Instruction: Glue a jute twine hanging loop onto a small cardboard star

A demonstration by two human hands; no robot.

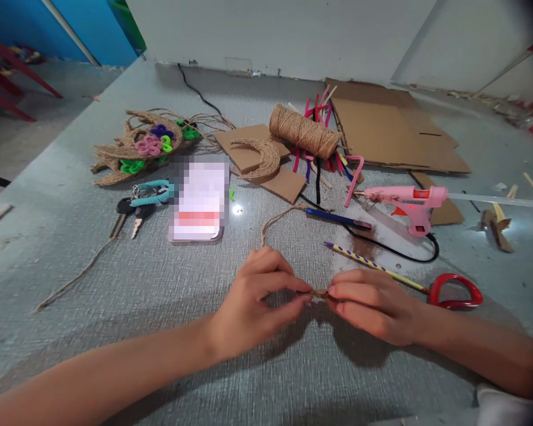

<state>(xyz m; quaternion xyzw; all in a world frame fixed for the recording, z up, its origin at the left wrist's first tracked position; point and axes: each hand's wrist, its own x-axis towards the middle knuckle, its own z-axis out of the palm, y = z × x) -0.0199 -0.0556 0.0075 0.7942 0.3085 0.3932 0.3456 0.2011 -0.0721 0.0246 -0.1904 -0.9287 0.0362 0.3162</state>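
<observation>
Near the front middle of the table, my left hand (264, 293) and my right hand (373, 302) meet fingertip to fingertip. Both pinch a small brown piece (318, 293), mostly hidden by the fingers; it looks like cardboard or twine. A thin strand of twine (273, 220) rises from behind my left hand and curves toward a blue pen (337, 219). Beyond my right hand lies a yellow pencil with purple dots (368, 260), beside red scissor handles (455, 291).
A pink glue gun (408, 204) lies at the right with its black cord. Farther back are a twine roll (304, 130), cardboard sheets (382, 127) and pipe cleaners. At left are a phone (199, 201), keys (137, 213) and twine shapes with colored flowers (148, 145).
</observation>
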